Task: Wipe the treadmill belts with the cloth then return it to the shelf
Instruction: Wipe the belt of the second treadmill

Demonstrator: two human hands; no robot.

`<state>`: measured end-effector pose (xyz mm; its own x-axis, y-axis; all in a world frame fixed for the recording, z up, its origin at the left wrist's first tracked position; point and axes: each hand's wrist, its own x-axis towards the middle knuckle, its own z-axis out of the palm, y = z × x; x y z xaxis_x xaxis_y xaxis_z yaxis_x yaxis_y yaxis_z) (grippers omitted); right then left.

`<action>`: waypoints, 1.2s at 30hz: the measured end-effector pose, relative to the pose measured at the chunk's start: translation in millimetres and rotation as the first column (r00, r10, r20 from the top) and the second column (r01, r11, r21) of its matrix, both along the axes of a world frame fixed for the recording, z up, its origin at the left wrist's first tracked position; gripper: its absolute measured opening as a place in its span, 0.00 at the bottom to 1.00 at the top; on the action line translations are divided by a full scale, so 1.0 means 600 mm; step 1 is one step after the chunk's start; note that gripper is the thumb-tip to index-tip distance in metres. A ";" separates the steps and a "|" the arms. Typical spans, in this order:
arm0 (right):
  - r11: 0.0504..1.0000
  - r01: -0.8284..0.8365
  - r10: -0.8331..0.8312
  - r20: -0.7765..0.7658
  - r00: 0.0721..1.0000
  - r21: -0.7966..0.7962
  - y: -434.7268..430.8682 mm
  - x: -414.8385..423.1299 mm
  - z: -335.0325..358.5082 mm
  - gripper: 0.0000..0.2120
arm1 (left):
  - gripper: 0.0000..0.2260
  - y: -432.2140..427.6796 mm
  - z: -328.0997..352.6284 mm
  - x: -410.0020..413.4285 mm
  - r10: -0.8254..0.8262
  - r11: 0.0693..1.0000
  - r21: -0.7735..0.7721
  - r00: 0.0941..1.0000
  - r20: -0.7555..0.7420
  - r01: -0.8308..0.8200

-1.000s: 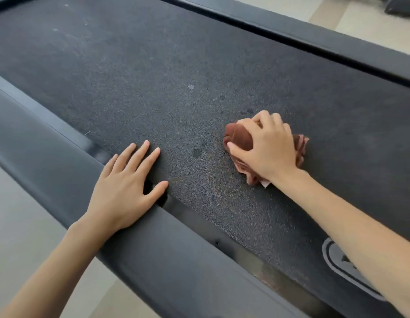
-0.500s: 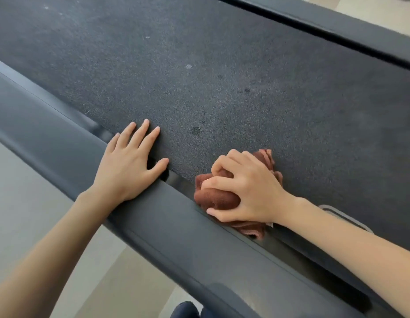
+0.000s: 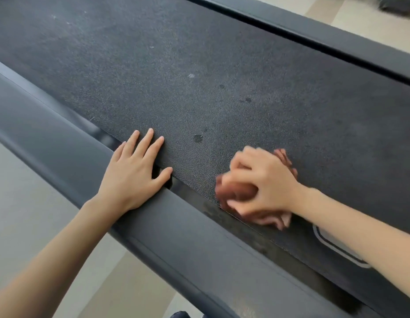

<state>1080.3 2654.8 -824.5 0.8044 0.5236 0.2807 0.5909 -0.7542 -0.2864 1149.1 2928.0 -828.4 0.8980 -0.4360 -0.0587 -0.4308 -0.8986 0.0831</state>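
Observation:
A dark, grainy treadmill belt point(image 3: 199, 65) runs diagonally across the view, with a few small dark and pale spots on it. My right hand point(image 3: 263, 182) grips a bunched reddish-brown cloth point(image 3: 236, 193) and presses it on the belt's near edge; hand and cloth are motion-blurred. My left hand point(image 3: 132, 175) lies flat with spread fingers, palm on the near side rail point(image 3: 61, 143) and fingertips on the belt.
The far side rail point(image 3: 337, 40) borders the belt at upper right. Beige floor point(image 3: 20, 214) shows left of the near rail and beyond the far rail. A white logo mark point(image 3: 337, 249) sits on the belt under my right forearm.
My right hand dragged the cloth from mid-belt toward the near edge, then shifted slightly along it. My left hand has stayed planted on the rail.

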 end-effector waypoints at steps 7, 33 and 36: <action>0.827 0.558 -0.555 0.057 0.830 -0.072 0.024 0.232 0.005 0.22 | 0.39 0.001 0.005 0.000 -0.001 1.000 0.031 1.000 -0.017 0.001; 0.974 0.214 -0.203 0.129 0.971 -0.075 0.039 0.205 -0.008 0.24 | 0.31 0.047 0.024 0.041 -0.061 0.998 0.028 0.997 -0.042 0.062; 0.940 0.335 -0.323 0.141 0.936 -0.069 -0.024 0.230 -0.012 0.24 | 0.34 0.085 0.027 0.115 -0.011 1.000 0.001 0.998 -0.064 0.011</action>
<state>1218.3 2640.1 -831.7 0.8971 0.2633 0.3547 0.3318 -0.9318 -0.1474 1218.1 2978.7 -812.1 0.8876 -0.4455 -0.1171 -0.4344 -0.8941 0.1094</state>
